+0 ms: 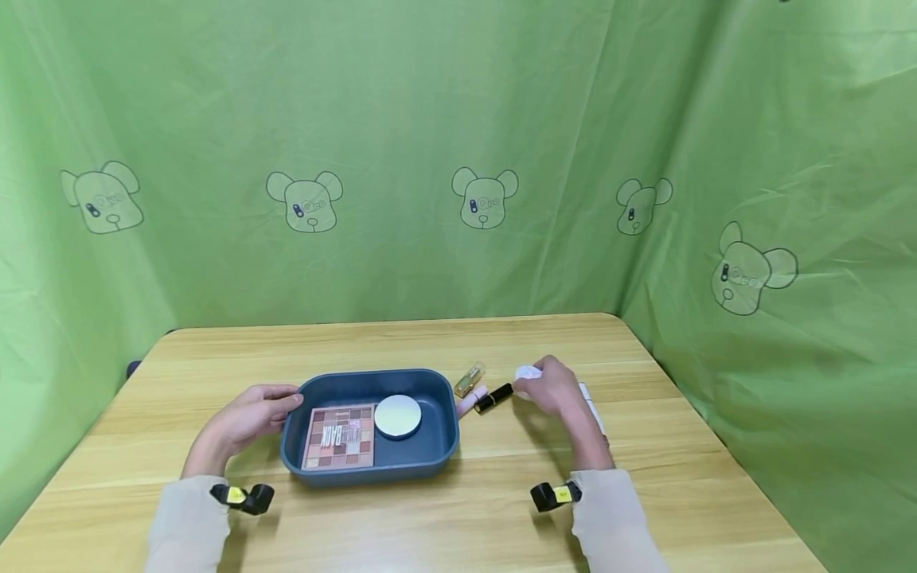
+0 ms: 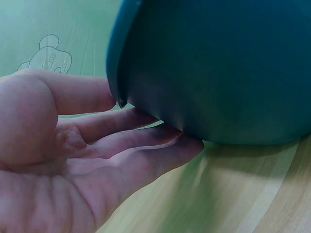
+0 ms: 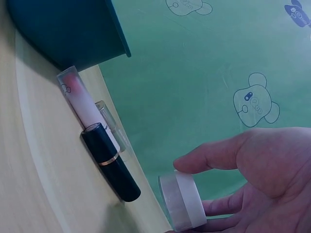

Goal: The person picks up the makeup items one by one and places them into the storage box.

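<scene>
My left hand [image 1: 243,422] grips the left end of a dark blue rectangular tub [image 1: 372,477], thumb at the rim and fingers against the outer side. Inside the tub lie an eyeshadow palette [image 1: 338,438] and a round compact [image 1: 397,415] with a white top. To the tub's right, my right hand [image 1: 557,388] pinches a small white round jar [image 3: 183,201] between thumb and fingers. Close by on the table are a black lipstick tube [image 1: 494,397] with a gold band, a pink lip gloss tube [image 1: 470,400] and a clear-and-gold lipstick [image 1: 470,379].
A slim white item [image 1: 591,407] lies beyond my right wrist, partly hidden by it. The wooden table [image 1: 401,529] ends at a green curtain [image 1: 401,270] printed with bear heads, which also runs along the right side.
</scene>
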Demonstrator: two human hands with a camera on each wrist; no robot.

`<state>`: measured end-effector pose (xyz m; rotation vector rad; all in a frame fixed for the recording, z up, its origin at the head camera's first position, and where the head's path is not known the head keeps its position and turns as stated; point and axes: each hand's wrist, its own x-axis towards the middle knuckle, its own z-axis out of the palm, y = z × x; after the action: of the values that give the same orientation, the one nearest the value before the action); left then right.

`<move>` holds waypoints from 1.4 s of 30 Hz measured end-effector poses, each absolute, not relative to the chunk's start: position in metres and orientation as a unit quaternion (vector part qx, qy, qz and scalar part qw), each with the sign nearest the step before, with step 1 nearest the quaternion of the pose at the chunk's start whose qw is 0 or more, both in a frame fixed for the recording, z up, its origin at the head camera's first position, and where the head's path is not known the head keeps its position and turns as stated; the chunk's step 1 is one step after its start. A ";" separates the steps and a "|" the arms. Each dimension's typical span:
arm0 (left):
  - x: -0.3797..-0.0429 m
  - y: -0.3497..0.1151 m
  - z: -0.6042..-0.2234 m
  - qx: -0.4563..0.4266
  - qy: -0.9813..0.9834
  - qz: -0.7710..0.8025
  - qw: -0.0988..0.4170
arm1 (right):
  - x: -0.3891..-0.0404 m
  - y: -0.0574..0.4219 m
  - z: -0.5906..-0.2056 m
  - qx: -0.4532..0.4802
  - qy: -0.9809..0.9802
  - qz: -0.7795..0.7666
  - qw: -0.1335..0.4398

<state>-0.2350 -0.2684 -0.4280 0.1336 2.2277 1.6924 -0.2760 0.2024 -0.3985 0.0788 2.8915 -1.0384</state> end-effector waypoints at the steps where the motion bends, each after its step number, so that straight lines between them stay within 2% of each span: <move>1: -0.235 -0.268 -0.428 0.047 0.784 0.596 0.169 | -0.276 0.202 -0.398 0.025 0.940 -0.339 0.035; 42: -0.236 -0.269 -0.429 0.048 0.784 0.597 0.165 | -0.265 0.158 -0.387 -0.014 0.932 -0.362 0.017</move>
<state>-0.2358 -0.2689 -0.4290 0.1364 2.2324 1.6996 -0.2651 0.1584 -0.3868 -0.0449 2.8962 -1.1255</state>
